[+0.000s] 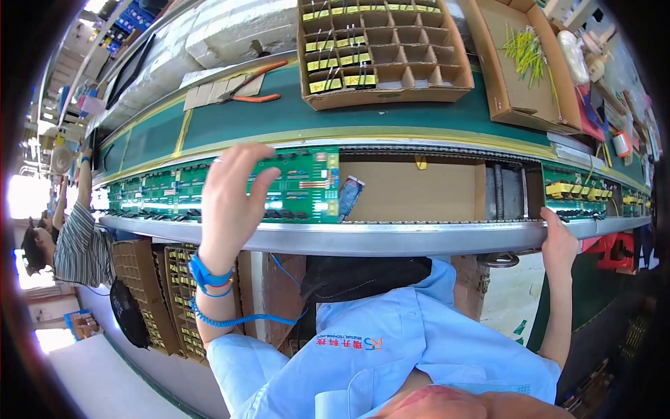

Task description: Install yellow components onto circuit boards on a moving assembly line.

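My left hand [237, 195] is over a long green circuit board [300, 185] lying in the conveyor track. Its thumb and fingers are apart, with nothing seen between them. A blue wrist strap [207, 274] with a coiled cord circles that wrist. My right hand [560, 241] rests at the front metal rail [419, 237], one finger stretched to the near corner of another green circuit board [558, 204]. Yellow-topped black components [578, 190] stand on that board. The undersides of the right fingers are partly hidden.
Between the boards, the track gap shows brown cardboard [419, 192] and a small blue-grey packet [350, 195]. Behind are orange-handled pliers [255, 96], a divided carton of yellow-labelled parts [391, 94] and a box [499, 98] of yellow-green wires. A person in stripes [80, 244] works far left.
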Tool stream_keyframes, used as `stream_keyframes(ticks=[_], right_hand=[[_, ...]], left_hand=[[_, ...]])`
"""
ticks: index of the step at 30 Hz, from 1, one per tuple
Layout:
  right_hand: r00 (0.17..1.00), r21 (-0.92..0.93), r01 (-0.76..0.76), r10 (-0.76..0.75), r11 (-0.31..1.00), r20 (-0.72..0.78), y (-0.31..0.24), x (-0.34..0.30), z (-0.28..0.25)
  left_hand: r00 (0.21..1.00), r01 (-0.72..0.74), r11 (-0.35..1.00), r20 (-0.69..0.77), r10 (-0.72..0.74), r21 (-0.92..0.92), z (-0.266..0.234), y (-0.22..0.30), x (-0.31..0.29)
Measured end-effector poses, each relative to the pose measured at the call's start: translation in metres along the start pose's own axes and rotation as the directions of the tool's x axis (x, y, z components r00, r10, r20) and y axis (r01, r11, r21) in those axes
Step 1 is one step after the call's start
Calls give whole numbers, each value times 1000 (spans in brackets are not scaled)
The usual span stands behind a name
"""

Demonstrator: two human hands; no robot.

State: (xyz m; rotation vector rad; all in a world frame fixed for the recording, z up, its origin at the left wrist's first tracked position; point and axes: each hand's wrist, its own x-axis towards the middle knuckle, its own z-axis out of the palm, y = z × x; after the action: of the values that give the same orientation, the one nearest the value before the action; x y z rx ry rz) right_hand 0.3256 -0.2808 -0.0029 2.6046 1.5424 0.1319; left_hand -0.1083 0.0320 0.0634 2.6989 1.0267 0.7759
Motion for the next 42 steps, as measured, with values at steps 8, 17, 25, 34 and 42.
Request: stream_keyframes(ticks=[8, 17, 25, 34, 42], right_hand=[[985, 173, 166, -157, 971, -69, -25, 43, -34], [833, 301, 448, -271, 842, -482, -140, 247, -83], [861, 228, 145, -9, 963, -509, -196, 372, -72], [656, 204, 113, 81, 973, -750, -205, 370, -45], [549, 193, 395, -62, 898, -834, -193, 380, -35]], left_hand=[[969, -37, 987, 248, -2, 154, 33, -5, -46], [914, -107, 989, 383, 137, -98, 51, 30, -25], [885, -437, 885, 98, 455, -161, 83, 69, 96], [989, -94, 919, -70, 130, 382, 167, 20, 320], [994, -12, 1000, -104, 14, 14, 182, 22, 313]])
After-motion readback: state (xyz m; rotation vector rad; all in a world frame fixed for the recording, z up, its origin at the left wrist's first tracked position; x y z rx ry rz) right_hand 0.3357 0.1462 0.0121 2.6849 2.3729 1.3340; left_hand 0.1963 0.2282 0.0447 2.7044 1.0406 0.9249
